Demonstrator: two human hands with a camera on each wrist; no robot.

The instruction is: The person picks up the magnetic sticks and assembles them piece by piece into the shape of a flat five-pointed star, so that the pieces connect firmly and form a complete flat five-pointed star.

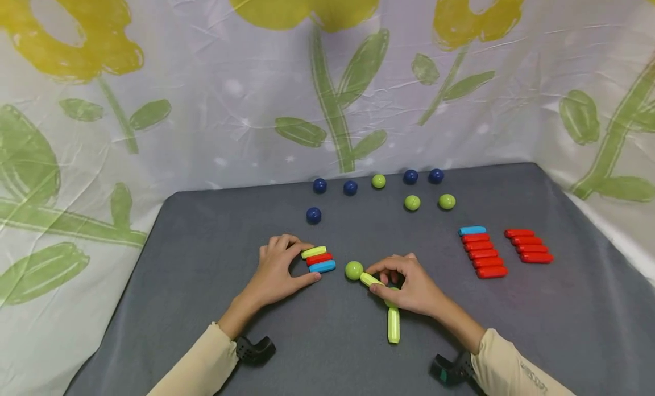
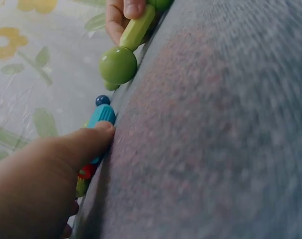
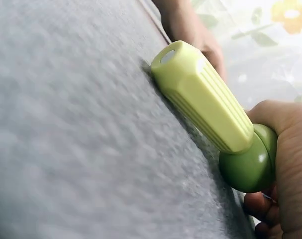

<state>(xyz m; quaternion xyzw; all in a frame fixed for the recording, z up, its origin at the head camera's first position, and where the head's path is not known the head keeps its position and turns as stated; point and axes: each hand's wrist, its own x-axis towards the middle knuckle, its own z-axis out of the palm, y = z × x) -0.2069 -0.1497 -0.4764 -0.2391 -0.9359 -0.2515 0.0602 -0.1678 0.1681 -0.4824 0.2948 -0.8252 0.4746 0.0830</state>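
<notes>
Pointing to ten o'clock, a yellow-green plastic stick (image 1: 368, 279) pinched by the right hand (image 1: 411, 285) meets a glossy green ball (image 1: 354, 270); the left hand (image 1: 276, 265) pinches three coloured plastic sticks (image 1: 319, 259).

Only one piece of text I can pick out: lettering (image 1: 534, 378) on the right sleeve (image 1: 504, 362), head view, lower right. Single line, thin grey characters on beige cloth. Starts a bit back from the cuff, runs along the forearm, slants down to the right in frame. First letters look like "Let's"; the rest is too small and blurred to call, so treat the spelling as approximate. Can't tell if it's a brand or a slogan. Black wrist unit (image 1: 460, 366), just beside that sleeve's cuff, carries a small teal patch (image 1: 443, 376); can't tell whether that's a label or a marking.
</notes>
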